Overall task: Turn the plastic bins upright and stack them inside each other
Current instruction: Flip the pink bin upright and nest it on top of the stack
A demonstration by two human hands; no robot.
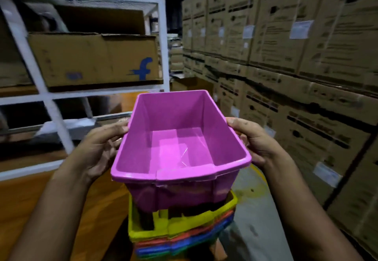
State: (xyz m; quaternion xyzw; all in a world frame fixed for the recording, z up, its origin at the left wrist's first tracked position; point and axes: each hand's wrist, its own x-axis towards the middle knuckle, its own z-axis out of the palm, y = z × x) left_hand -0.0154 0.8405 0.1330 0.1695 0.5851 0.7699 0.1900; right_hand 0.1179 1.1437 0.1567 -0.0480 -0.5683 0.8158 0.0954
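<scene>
A pink plastic bin (180, 150) is upright, its open top facing me, held in the air at the centre of the head view. My left hand (100, 148) grips its left rim and my right hand (253, 140) grips its right rim. Its base hangs partly inside the top of a stack of nested bins (180, 234) below: a yellow bin (184, 224) on top, then orange, blue and green rims showing beneath. The lower part of the stack is cut off at the frame's bottom edge.
A white metal rack (161, 41) stands at the left with a cardboard box (94, 60) on its shelf. A wall of stacked cardboard cartons (296, 56) fills the right side. A wooden surface (102, 209) lies at lower left and grey floor (251, 230) at lower right.
</scene>
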